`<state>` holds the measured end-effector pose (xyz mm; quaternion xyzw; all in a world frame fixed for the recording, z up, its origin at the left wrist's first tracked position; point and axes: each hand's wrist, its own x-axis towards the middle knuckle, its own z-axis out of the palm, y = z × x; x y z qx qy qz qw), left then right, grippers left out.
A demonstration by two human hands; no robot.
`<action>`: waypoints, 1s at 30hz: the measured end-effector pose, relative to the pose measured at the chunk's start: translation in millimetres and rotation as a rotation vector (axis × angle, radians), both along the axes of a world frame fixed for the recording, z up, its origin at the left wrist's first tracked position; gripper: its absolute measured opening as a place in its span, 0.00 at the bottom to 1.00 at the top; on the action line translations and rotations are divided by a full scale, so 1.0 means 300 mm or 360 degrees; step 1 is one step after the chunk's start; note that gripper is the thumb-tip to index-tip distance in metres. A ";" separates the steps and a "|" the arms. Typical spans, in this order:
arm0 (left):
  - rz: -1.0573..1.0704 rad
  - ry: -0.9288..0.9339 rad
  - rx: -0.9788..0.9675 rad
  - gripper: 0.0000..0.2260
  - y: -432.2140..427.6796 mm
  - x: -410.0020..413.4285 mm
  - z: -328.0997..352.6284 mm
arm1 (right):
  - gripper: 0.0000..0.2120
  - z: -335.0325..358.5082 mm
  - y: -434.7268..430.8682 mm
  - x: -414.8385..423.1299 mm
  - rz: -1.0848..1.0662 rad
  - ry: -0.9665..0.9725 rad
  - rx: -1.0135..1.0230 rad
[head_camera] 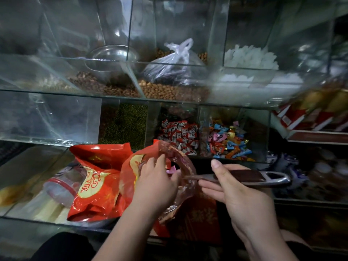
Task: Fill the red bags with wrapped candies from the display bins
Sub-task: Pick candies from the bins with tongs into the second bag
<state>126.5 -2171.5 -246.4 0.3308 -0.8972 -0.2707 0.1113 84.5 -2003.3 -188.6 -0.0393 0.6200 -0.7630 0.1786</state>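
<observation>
Work seems to be in the middle. 1 red bag (98,187) already lies beside, on the glass counter (28,219), and it looks swollen, so I judge it is filled. The second bag (180,178) is held open by the left hand (158,185), whose fingers pinch its thin rim. Inside only a few candies show, 1 in a pink wrapper, so most of the filling is left. The right hand (231,191) is closed around the handle of a scoop (259,178); the scoop head goes into the bag mouth and I cannot see it clearly. The bags are shiny, crinkled film with gold print. The handle is smooth metal with a dark grip. Behind, 2 glass bins hold the sweets: red-white packets (178,134) and mixed twisted wrappers (227,142).
</observation>
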 end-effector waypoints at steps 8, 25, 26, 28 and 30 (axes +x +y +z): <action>-0.0051 0.0137 -0.0151 0.24 0.014 -0.007 -0.026 | 0.10 0.011 0.079 0.010 0.0106 -0.0067 -0.0129; -0.0275 0.0638 -0.0444 0.14 0.074 -0.176 0.191 | 0.15 0.155 0.168 -0.041 -0.0169 0.0128 -0.0483; -0.0342 0.0650 -0.0458 0.14 0.078 -0.210 0.210 | 0.13 0.166 0.177 -0.055 -0.0224 0.0153 -0.0495; -0.0522 0.0641 -0.0486 0.14 0.094 -0.292 0.241 | 0.09 0.180 0.194 -0.086 -0.0336 0.0199 -0.0510; -0.0709 0.0609 -0.0494 0.12 0.116 -0.385 0.257 | 0.08 0.180 0.208 -0.125 -0.0436 0.0211 -0.0516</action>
